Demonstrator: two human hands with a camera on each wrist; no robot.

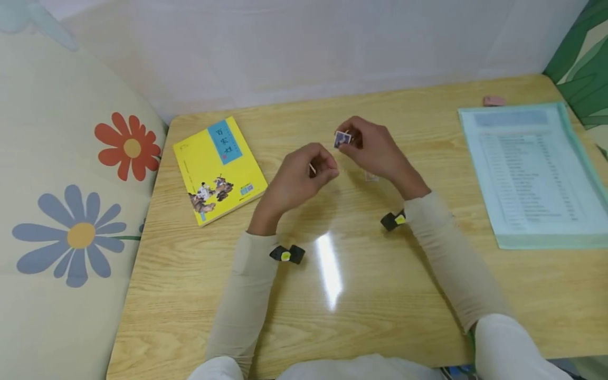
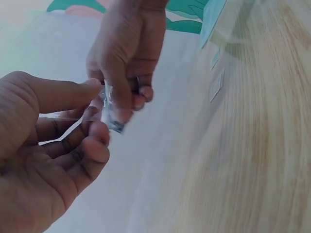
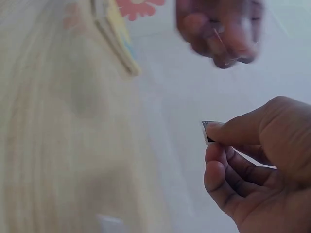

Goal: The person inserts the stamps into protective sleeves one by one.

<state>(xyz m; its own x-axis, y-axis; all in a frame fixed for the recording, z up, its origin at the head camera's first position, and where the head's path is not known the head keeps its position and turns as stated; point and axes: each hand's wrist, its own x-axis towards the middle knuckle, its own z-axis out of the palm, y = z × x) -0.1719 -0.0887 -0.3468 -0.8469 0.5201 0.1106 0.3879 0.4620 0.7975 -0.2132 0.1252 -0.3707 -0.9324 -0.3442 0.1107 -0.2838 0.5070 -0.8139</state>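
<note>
Above the middle of the wooden table [image 1: 380, 295] my two hands meet. My right hand [image 1: 353, 143] pinches a small dark-printed packet [image 1: 342, 139] between thumb and forefinger; the right wrist view shows that packet [image 3: 207, 131] edge-on at the fingertips [image 3: 218, 133]. My left hand [image 1: 325, 168] is curled and pinches a thin pale sliver [image 1: 312, 169]. In the left wrist view my left hand [image 2: 92, 121] lies lower left, just under the right hand [image 2: 126, 63] and its packet [image 2: 112, 121]. What the sliver is cannot be told.
A yellow book [image 1: 218, 169] lies at the left of the table. A green folder with a printed sheet [image 1: 527, 174] lies at the right, a pink eraser [image 1: 494, 100] behind it. A small clear scrap [image 1: 371, 177] sits under the right hand. Flowered cloth [image 1: 71, 211] borders the left edge.
</note>
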